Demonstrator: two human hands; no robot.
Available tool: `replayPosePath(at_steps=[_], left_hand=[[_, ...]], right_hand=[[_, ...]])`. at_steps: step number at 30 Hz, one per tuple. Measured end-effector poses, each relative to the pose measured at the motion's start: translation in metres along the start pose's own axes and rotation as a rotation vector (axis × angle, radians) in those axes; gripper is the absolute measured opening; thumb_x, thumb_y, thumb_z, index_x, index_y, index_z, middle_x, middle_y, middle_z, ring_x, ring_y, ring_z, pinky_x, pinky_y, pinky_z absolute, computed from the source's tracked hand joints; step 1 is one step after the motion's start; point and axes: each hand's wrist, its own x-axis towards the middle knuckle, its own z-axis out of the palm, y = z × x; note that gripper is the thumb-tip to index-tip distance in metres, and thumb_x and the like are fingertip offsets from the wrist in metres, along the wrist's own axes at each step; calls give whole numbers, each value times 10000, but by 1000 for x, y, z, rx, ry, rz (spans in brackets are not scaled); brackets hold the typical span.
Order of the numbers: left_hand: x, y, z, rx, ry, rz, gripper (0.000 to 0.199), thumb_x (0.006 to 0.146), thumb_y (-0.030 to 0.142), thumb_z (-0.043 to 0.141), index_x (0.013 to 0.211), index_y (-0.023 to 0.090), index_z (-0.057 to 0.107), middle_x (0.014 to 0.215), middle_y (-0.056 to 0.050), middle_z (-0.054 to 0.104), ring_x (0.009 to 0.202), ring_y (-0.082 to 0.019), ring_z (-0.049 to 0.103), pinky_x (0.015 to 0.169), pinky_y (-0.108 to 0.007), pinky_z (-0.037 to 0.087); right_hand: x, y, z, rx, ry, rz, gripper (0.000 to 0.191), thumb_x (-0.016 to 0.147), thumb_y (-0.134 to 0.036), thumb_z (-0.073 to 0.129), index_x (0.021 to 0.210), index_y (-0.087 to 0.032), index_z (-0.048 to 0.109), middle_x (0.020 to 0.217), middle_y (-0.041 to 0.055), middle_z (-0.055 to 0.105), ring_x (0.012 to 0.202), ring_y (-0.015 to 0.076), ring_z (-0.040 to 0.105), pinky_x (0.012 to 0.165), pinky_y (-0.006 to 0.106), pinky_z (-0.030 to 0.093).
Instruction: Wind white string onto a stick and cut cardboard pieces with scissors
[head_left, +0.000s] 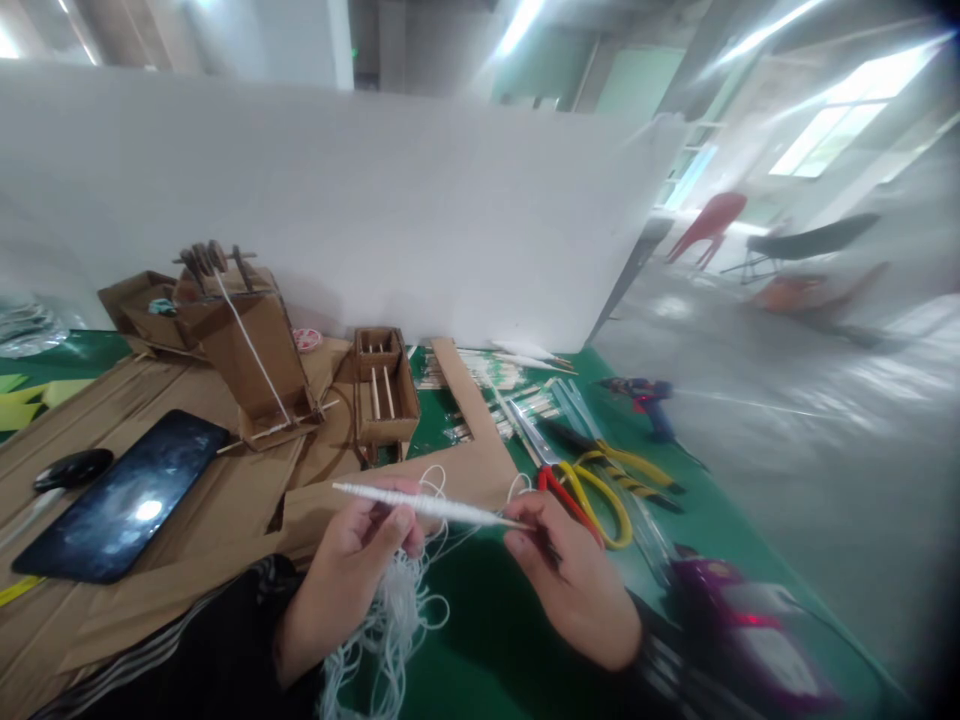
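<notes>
A slim wooden stick (427, 503), wound with white string along its middle, is held above a green tabletop (480, 620) between a person's two hands, its length slanted gently down toward the right. The wound part is gripped by the left hand (352, 555), thumb and fingers closed on it, and one bare point is seen past those fingers on the left. The opposite tip is met by the right hand (574, 580), set between thumb and forefinger; whether it is firmly pinched or merely touched cannot be told from this angle.

Below the left fingers, loose white string (386, 620) is heaped in a tangle, with thin loops raised near both hands. Just beyond the fingers, an angled cardboard piece (487, 465) is laid flat. Past the right fingertips, red and yellow scissor handles (559, 490) are grouped with yellow-and-black pliers (634, 475); farther off, bundled wooden sticks (480, 370) are spread beside more white-wound sticks (529, 358). A magenta device (709, 585) is placed to the right of the right hand.

Well left of the left fingers, a dark-screened device (124, 500) is rested on cardboard. Beyond them, a small cardboard box (386, 425) is crossed by thin rods, and a taller cardboard structure (247, 360) is strung with white cord.
</notes>
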Motion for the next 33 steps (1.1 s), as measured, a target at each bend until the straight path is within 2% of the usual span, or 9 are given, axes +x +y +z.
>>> replayPosePath(at_steps=[5,10,14,19,24,29,33], left_hand=[[1,-2,-1,-40,-17,1,315,877,413,594,1068,163,581,685,10,601,649,-122,546,631,-244,435],[2,-3,-4,-65,-10,5,320,870,418,604,1059,160,586,685,10,601,650,-119,549,644,-243,439],[2,-3,-5,-53,-28,21,293,889,389,589,1078,165,576,688,15,597,659,-112,550,651,-235,440],[2,-7,-9,-52,-31,41,288,898,386,577,1098,180,558,703,18,604,663,-111,551,638,-228,440],[2,-7,-12,-30,-30,67,263,911,375,562,1090,182,563,685,25,596,656,-106,543,637,-223,436],[1,-5,-13,-15,-16,67,267,909,377,564,1102,192,546,694,30,597,662,-106,549,623,-218,440],[0,-6,-14,-15,-13,62,271,902,387,570,1085,187,552,692,29,592,658,-108,547,614,-220,442]], right_hand=[[-1,1,-1,-13,-14,-19,287,992,-336,343,819,-204,530,671,13,580,562,151,513,533,273,396],[0,0,-1,26,5,13,186,960,-358,434,920,-201,524,697,6,571,581,151,517,523,261,409],[0,2,-2,-9,-3,-20,280,991,-331,350,807,-207,521,676,10,571,570,149,508,537,270,393],[-1,3,-3,26,21,-10,176,965,-342,422,929,-201,521,735,18,588,618,157,542,560,268,428],[-1,3,-3,-17,8,-43,277,991,-317,346,805,-210,522,666,7,565,561,149,502,534,273,390],[-1,3,-2,42,32,-37,144,960,-316,433,943,-204,521,743,16,589,621,153,540,559,260,431],[0,2,-2,-8,4,-60,263,984,-306,363,797,-210,519,659,1,557,559,145,498,531,265,394]])
